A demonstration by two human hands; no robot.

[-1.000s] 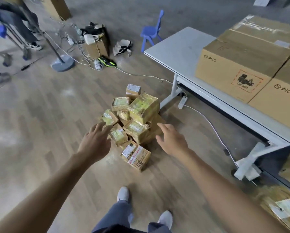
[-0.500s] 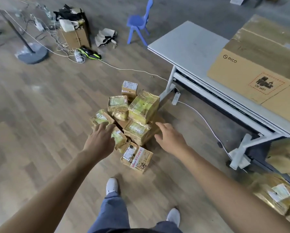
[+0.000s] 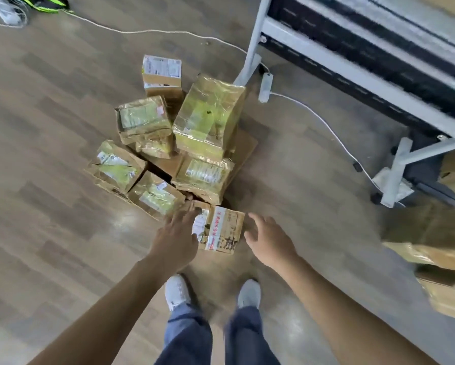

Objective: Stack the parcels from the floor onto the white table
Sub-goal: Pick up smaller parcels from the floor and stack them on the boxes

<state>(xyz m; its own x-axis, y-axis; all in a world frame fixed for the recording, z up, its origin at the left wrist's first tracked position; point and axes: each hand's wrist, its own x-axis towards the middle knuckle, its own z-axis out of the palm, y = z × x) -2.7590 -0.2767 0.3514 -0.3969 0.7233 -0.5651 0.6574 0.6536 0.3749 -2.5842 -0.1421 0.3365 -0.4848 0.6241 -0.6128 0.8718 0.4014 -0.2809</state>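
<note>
Several taped cardboard parcels lie heaped on the wooden floor. The nearest parcel, with red-and-white tape and black writing, sits between my hands. My left hand lies on its left side with the fingers straight. My right hand hovers just off its right edge, fingers relaxed, holding nothing. Behind it stand a large yellow-taped parcel and a labelled small box. Only the white table's frame and legs show, at the upper right.
A white cable and power strip run along the floor by the table leg. More brown parcels lie under the table at the right. My white shoes stand just below the heap. Bare floor stretches to the left.
The camera has tilted down and come closer to the heap. Both hands have dropped from the middle of the pile to the nearest parcel, the left one now touching it.
</note>
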